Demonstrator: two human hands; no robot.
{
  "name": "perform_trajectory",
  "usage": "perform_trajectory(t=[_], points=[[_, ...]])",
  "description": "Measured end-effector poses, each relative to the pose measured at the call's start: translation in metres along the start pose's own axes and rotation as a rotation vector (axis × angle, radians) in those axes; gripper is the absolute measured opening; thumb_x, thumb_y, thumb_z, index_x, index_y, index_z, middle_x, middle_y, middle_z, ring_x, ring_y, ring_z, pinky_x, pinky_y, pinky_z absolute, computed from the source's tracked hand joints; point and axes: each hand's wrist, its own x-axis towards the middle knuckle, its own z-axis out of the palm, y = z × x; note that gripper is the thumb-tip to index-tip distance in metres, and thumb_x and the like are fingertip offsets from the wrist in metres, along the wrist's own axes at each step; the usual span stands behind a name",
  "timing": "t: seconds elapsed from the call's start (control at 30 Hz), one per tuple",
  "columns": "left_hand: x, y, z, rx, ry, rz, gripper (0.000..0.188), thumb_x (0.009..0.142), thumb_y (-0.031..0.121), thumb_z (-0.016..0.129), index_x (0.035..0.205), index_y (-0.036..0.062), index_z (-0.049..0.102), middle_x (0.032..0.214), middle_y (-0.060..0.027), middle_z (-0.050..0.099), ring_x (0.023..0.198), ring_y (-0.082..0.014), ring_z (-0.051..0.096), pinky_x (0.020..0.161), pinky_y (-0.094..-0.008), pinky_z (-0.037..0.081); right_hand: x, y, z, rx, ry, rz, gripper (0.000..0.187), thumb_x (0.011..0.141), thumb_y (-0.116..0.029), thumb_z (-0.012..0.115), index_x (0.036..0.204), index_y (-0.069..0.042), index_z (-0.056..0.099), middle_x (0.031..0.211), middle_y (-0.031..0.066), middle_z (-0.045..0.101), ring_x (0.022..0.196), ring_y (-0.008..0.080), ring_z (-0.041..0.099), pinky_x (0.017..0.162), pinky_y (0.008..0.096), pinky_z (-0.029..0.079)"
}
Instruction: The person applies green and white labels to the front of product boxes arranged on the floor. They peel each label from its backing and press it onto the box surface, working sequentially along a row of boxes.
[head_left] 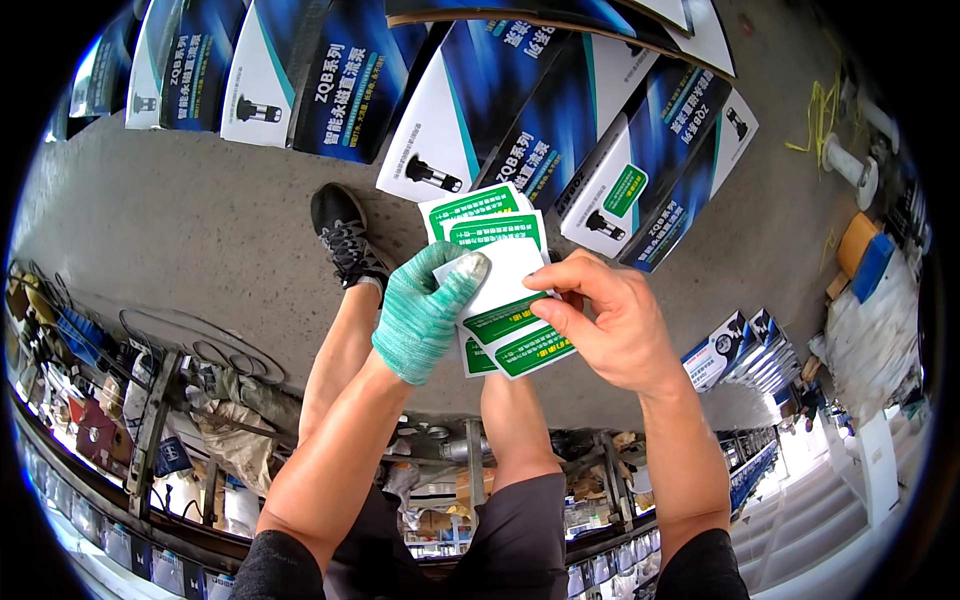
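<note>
My left hand (420,315), in a green knitted glove, is closed around a fanned bunch of green-and-white labels (535,350), its thumb pressing on top. A blank white piece (508,268) lies uppermost under that thumb. My bare right hand (625,325) pinches the right edge of the bunch between thumb and fingertips; exactly which sheet it grips is hard to make out. Just beyond stands a blue-and-white carton (685,125) with a small green label (627,190) on its white panel. Another such carton (500,110) is beside it, on the left.
More blue-and-white cartons (335,85) stand in a row at the far left. My shoe (345,235) is on the grey concrete floor (230,200). A white spool (850,165) and yellow strapping (815,115) lie at right. Metal racks (150,440) with clutter are nearer me.
</note>
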Motion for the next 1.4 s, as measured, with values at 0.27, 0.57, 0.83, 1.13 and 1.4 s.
perform_trajectory(t=[0.27,0.57,0.83,1.13,1.4], points=[[-0.004,0.006,-0.009,0.036,-0.032,0.016,0.029,0.097,0.033,0.078,0.106,0.0057,0.073,0.094,-0.0001,0.070,0.085,-0.0065,0.060,0.074,-0.0252,0.051,-0.002,-0.001,0.009,0.040,0.003,-0.017,0.021,0.092,-0.002,0.073,0.113,-0.004,0.073,0.092,0.0102,0.071,0.079,0.0188,0.069,0.070,0.0304,0.052],[-0.005,0.011,-0.014,0.145,-0.084,0.025,0.030,0.097,0.030,0.078,0.108,0.0027,0.073,0.094,-0.0022,0.072,0.086,-0.0072,0.061,0.075,-0.0262,0.052,0.007,-0.011,0.004,-0.010,-0.052,-0.025,0.018,0.094,-0.001,0.071,0.111,-0.003,0.072,0.094,0.0109,0.073,0.080,0.0208,0.072,0.071,0.0309,0.054],[-0.005,0.012,-0.011,0.130,-0.030,-0.026,0.027,0.099,0.028,0.076,0.108,0.0025,0.073,0.094,-0.0026,0.073,0.084,-0.0071,0.061,0.073,-0.0257,0.052,0.006,-0.010,0.011,-0.134,-0.029,-0.198,0.022,0.086,0.005,0.073,0.106,-0.004,0.074,0.091,0.0095,0.072,0.081,0.0239,0.067,0.070,0.0335,0.052],[0.003,0.008,-0.020,0.054,0.080,-0.047,0.024,0.100,0.023,0.075,0.107,0.0013,0.073,0.094,-0.0021,0.072,0.084,-0.0066,0.060,0.072,-0.0243,0.051,0.025,-0.017,0.019,-0.251,0.075,-0.381,0.025,0.079,0.006,0.077,0.100,-0.007,0.077,0.100,0.0080,0.070,0.089,0.0251,0.066,0.083,0.0394,0.053],[0.016,-0.035,-0.062,0.366,0.136,-0.014,0.023,0.099,0.013,0.072,0.116,-0.0027,0.071,0.097,-0.0113,0.076,0.083,-0.0133,0.065,0.076,-0.0312,0.055,0.106,-0.024,0.026,-0.015,0.059,-0.324,0.014,0.090,-0.002,0.074,0.103,-0.005,0.075,0.099,0.0053,0.069,0.092,0.0185,0.069,0.080,0.0317,0.056]])
